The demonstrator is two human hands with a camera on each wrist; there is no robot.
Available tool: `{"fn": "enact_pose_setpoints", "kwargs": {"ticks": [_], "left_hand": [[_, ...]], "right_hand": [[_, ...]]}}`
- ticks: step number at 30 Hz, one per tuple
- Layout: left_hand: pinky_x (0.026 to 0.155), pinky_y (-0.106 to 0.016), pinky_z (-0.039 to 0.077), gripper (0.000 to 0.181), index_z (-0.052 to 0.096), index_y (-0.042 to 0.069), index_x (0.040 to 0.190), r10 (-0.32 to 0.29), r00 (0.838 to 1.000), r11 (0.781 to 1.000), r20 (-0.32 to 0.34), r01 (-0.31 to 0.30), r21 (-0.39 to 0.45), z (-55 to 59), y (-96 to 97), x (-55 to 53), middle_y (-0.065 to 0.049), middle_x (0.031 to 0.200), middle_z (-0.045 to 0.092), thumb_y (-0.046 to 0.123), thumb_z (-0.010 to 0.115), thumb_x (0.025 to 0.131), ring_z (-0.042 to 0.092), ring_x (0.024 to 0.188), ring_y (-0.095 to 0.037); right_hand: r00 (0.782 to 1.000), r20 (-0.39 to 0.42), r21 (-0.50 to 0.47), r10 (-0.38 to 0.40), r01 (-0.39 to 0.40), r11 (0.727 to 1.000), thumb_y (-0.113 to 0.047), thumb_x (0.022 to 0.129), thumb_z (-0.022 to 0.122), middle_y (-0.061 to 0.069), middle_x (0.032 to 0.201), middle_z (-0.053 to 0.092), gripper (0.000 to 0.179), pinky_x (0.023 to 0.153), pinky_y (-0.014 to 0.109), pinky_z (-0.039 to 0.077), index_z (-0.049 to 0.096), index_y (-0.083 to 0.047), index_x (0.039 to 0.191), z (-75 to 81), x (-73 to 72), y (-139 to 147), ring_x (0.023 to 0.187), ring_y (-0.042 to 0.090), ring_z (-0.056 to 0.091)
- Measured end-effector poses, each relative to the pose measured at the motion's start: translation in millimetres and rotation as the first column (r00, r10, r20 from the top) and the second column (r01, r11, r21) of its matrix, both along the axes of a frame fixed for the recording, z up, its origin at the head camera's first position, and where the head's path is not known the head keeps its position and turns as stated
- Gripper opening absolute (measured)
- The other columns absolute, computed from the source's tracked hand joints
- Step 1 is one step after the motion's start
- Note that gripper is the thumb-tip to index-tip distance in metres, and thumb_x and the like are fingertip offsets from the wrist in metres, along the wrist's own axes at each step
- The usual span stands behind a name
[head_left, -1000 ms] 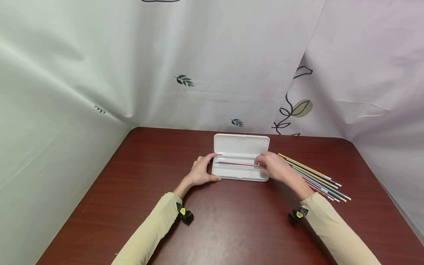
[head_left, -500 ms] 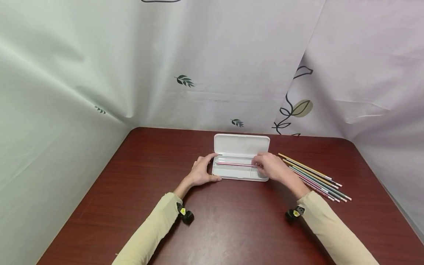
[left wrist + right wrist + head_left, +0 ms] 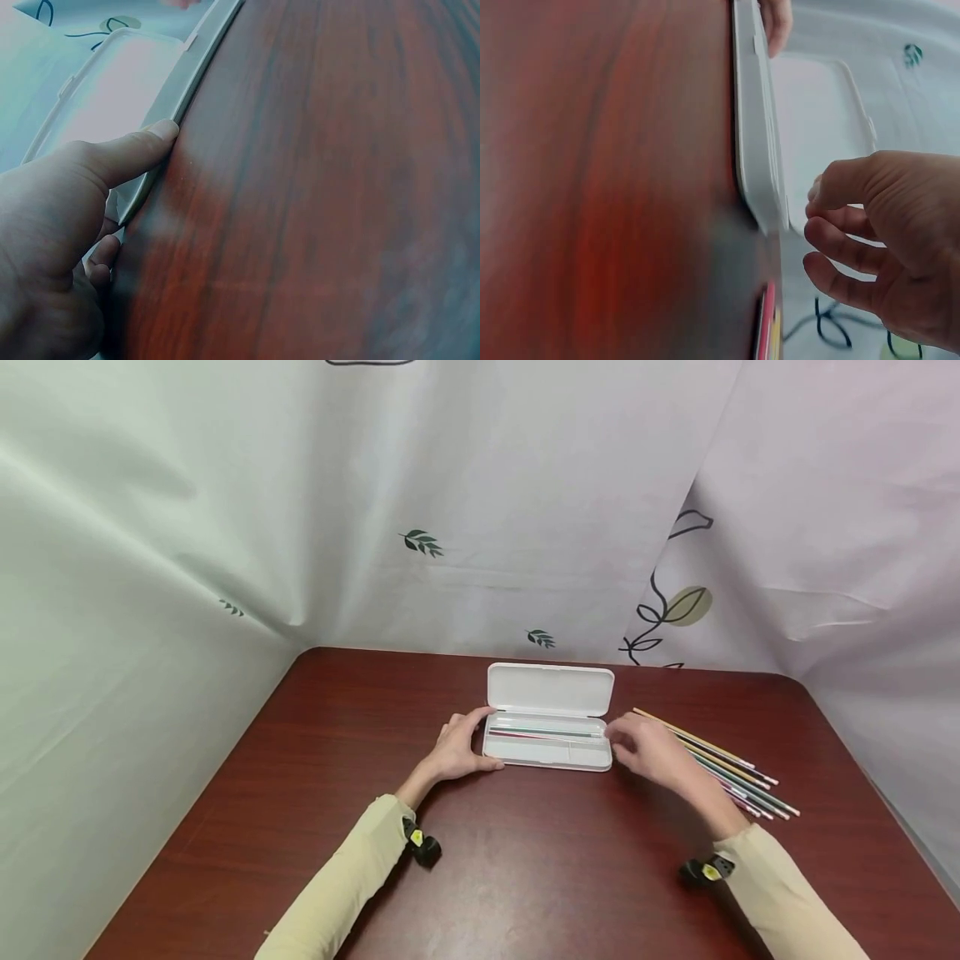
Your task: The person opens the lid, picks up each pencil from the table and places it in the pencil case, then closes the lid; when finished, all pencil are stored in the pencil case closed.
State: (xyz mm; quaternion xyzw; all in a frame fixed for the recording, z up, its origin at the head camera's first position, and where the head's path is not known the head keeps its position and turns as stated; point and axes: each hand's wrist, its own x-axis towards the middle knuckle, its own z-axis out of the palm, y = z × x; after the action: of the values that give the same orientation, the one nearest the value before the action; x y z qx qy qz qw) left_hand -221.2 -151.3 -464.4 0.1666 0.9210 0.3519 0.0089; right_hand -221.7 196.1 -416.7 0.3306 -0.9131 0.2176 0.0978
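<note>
Sleeves: your left sleeve (image 3: 341, 868) and right sleeve (image 3: 787, 897) come in from the near side, set wide apart.
Near room: the dark red table (image 3: 547, 852) runs between your forearms up to the case's front edge.
Left hand: your left hand (image 3: 453, 752) spans the case's left end, thumb on the front rim, index finger at the back corner, gripping it.
Right hand: your right hand (image 3: 652, 752) is just off the case's right end, fingers loosely curled, none seen pinching anything.
Loose pencils: a fan of pencils (image 3: 738, 777) lies at your right, eraser ends toward you, well in from the table's right edge; your hand and arm hide part of it.
White case: the pencil case (image 3: 528, 752) lies lengthwise left to right between your hands, the laid-in pencils (image 3: 517, 735) in its far compartment, inside the end walls.
Lid: the lid (image 3: 551, 689) stands raised along the back, its top showing just short of the table's far edge.
Backdrop: pale cloth (image 3: 480, 527) hangs behind that edge.
</note>
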Motion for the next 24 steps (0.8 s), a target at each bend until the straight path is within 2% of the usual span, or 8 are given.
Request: {"fn": "enact_pose_setpoints", "kwargs": {"ticks": [4, 9, 12, 17, 24], "left_hand": [[0.094, -0.046, 0.033, 0.094, 0.044, 0.015, 0.15, 0.006, 1.0, 1.0, 0.002, -0.006, -0.005, 1.1, 0.5, 0.2, -0.011, 0.118, 0.058, 0.033, 0.092, 0.071, 0.043, 0.115, -0.028], [0.095, -0.046, 0.032, 0.094, 0.043, 0.015, 0.15, 0.003, 1.0, 1.0, 0.007, -0.003, -0.013, 1.0, 0.9, 0.5, -0.011, 0.119, 0.058, 0.034, 0.091, 0.072, 0.042, 0.115, -0.028], [0.094, -0.047, 0.033, 0.093, 0.044, 0.015, 0.15, 0.003, 1.0, 1.0, -0.002, -0.003, -0.006, 0.8, 1.4, 0.7, -0.011, 0.118, 0.058, 0.033, 0.091, 0.071, 0.043, 0.114, -0.028], [0.094, -0.047, 0.033, 0.094, 0.043, 0.016, 0.15, 0.005, 1.0, 1.0, 0.004, -0.005, -0.007, 0.3, 1.4, 0.3, -0.011, 0.12, 0.058, 0.033, 0.091, 0.071, 0.043, 0.115, -0.028], [0.092, -0.047, 0.033, 0.094, 0.045, 0.015, 0.149, 0.011, 1.0, 1.0, -0.011, -0.011, 0.009, -1.4, 1.6, 1.0, -0.011, 0.118, 0.058, 0.032, 0.092, 0.07, 0.043, 0.112, -0.028]], "right_hand": [[0.997, -0.057, -0.041, -0.056, 0.054, 0.998, 0.007, 0.075, 0.075, 0.003, 0.085, 0.065, 0.021, 0.064, 0.04, 0.05, 0.071, -0.003, 0.093, -4.1, 16.4, 29.9, 0.072, 0.018, 0.06], [0.981, -0.134, -0.062, -0.14, 0.133, 0.989, 0.006, 0.07, 0.078, 0.002, 0.085, 0.065, 0.024, 0.06, 0.041, 0.048, 0.07, -0.006, 0.089, -9.6, 40.1, 65.2, 0.069, 0.019, 0.059], [0.971, -0.135, -0.058, -0.197, 0.191, 0.98, 0.005, 0.069, 0.08, 0.002, 0.086, 0.065, 0.025, 0.058, 0.041, 0.048, 0.069, -0.008, 0.088, -12.4, 53.5, 81.3, 0.068, 0.019, 0.059], [0.95, -0.084, -0.047, -0.301, 0.298, 0.953, 0.005, 0.07, 0.08, 0.003, 0.087, 0.063, 0.025, 0.056, 0.04, 0.046, 0.069, -0.009, 0.087, -16.4, 71.2, 98.5, 0.068, 0.019, 0.058], [0.933, -0.082, -0.028, -0.35, 0.349, 0.937, 0.004, 0.069, 0.078, 0.002, 0.082, 0.06, 0.023, 0.055, 0.04, 0.043, 0.069, -0.009, 0.085, -22.0, 84.0, 113.8, 0.067, 0.022, 0.058]]}}
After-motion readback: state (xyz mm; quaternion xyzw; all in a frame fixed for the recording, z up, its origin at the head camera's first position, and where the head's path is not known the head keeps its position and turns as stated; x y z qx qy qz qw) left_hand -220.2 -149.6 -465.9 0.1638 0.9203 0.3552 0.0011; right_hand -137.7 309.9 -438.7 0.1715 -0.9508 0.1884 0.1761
